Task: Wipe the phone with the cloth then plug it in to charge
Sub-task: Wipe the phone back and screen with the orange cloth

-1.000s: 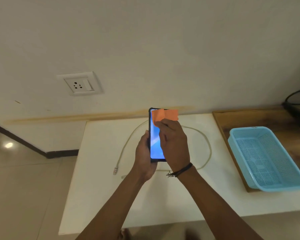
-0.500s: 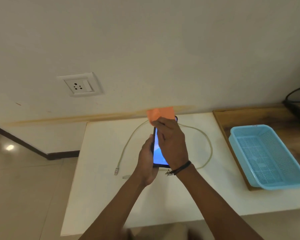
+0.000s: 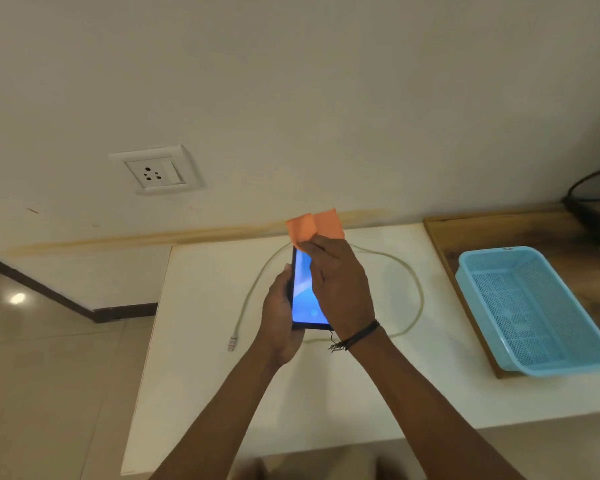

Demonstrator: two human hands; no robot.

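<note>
1. Right hand [image 3: 340, 282] covers much of the phone [image 3: 303, 292]; only the lit left part of the screen shows.
2. Left hand [image 3: 279, 317] clasps the phone from behind, above the counter [image 3: 194, 358].
3. Right-hand fingers press the orange cloth [image 3: 314, 225] on the phone's top end.
4. Cable [image 3: 253, 289] loops on the counter, partly hidden behind the hands.
5. Blue basket [image 3: 530, 310] to the right; wall socket [image 3: 155, 173] up left.

Head camera looks forward and down (wide-angle), close over table [image 3: 201, 341].

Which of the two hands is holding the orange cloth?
The right hand, with the dark wristband, presses the orange cloth on the screen; the left hand grips the phone.
</note>
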